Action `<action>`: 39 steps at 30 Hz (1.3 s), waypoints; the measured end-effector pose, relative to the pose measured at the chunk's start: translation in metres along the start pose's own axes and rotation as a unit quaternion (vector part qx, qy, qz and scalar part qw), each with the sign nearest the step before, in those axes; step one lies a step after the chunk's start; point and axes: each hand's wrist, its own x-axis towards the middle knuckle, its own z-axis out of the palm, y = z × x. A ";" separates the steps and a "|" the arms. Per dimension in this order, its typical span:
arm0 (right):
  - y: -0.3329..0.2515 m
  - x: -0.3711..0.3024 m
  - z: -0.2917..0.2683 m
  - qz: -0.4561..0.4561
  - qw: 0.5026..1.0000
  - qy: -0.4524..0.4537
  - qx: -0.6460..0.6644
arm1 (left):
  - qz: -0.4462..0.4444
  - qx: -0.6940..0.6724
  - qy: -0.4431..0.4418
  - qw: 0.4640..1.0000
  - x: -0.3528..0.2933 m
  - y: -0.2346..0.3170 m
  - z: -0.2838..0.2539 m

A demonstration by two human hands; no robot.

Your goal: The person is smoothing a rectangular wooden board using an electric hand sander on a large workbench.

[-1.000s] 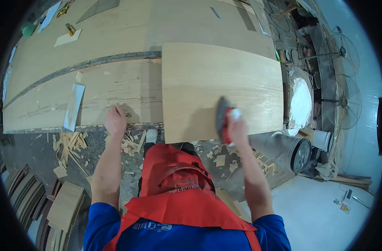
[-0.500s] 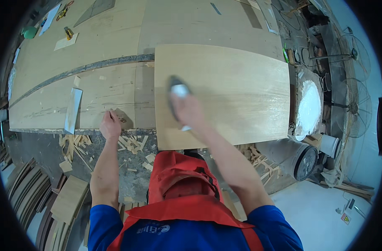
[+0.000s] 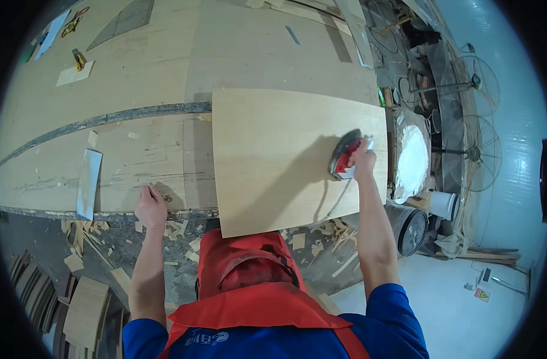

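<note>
My right hand grips the handle of a clothes iron with a red body and dark soleplate. The iron stands over the right part of a pale wood-veneer panel, and its cord trails toward the panel's near edge. At the bench's front edge, left of the panel, my left hand rests as a closed fist, and nothing shows in it. Beside that hand, a narrow whitish strip lies across the bench.
The workbench carries a yellow utility knife and scissors at far left. A trough of white paste stands right of the panel, with buckets below it. Wood scraps litter the floor. Fans stand at right.
My right hand has carried the iron from the panel's left side to its right side. My left fist stays at the bench edge. The whole view has shifted slightly.
</note>
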 end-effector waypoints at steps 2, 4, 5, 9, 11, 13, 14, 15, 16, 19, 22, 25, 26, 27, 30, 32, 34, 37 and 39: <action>-0.015 -0.017 0.031 0.008 0.999 -0.039 -0.029 | -0.003 0.016 0.003 1.000 0.000 -0.012 -0.006; -0.031 -0.046 0.056 0.027 0.992 -0.084 -0.088 | -0.004 0.031 0.001 1.000 -0.001 -0.014 -0.005; -0.022 -0.046 0.082 -0.049 0.977 -0.090 -0.187 | -0.001 0.038 0.000 0.999 -0.001 -0.011 -0.004; -0.060 -0.148 0.178 -0.442 0.782 -0.294 -0.327 | 0.005 0.072 0.008 0.997 0.002 -0.005 -0.003; -0.084 -0.180 0.206 -0.372 0.788 -0.390 -0.298 | -0.032 0.078 0.003 0.996 -0.001 0.001 0.000; -0.110 -0.183 0.192 -0.333 0.780 -0.438 -0.298 | -0.098 0.073 -0.015 0.992 -0.005 0.009 0.003; -0.104 -0.162 0.188 -0.350 0.782 -0.423 -0.296 | -0.095 0.075 -0.012 0.993 -0.007 0.014 0.007; -0.097 -0.136 0.183 -0.366 0.783 -0.408 -0.294 | -0.092 0.077 0.010 0.993 -0.013 0.018 0.011; -0.091 -0.110 0.176 -0.382 0.784 -0.393 -0.293 | -0.089 0.078 0.032 0.992 -0.019 0.021 0.015; -0.072 0.013 0.111 -0.421 0.806 -0.221 -0.352 | -0.089 0.079 0.045 0.992 -0.021 0.035 0.020; -0.096 0.074 0.049 -0.178 0.944 -0.152 -0.234 | -0.093 0.090 0.044 0.991 -0.018 0.037 0.017; -0.099 0.065 0.052 -0.109 0.961 -0.154 -0.204 | -0.095 0.093 0.031 0.991 -0.021 0.033 0.017; -0.092 0.057 0.061 -0.143 0.950 -0.173 -0.219 | -0.092 0.093 0.030 0.991 -0.020 0.032 0.018; -0.083 0.041 0.078 -0.310 0.881 -0.180 -0.308 | -0.098 0.094 0.027 0.990 -0.020 0.030 0.019; -0.066 -0.028 0.143 -0.438 0.787 -0.277 -0.336 | -0.102 0.101 0.023 0.989 -0.015 0.034 0.023; -0.094 -0.083 0.153 -0.355 0.812 -0.368 -0.282 | -0.106 0.107 0.027 0.988 -0.020 0.030 0.021; -0.097 -0.071 0.146 -0.354 0.805 -0.370 -0.300 | -0.106 0.108 0.027 0.988 -0.021 0.031 0.021; -0.095 -0.014 0.125 -0.349 0.802 -0.325 -0.359 | -0.087 0.094 0.047 0.991 -0.019 0.027 0.021; -0.092 0.039 0.089 -0.493 0.741 -0.185 -0.417 | -0.083 0.091 0.041 0.991 -0.017 0.029 0.020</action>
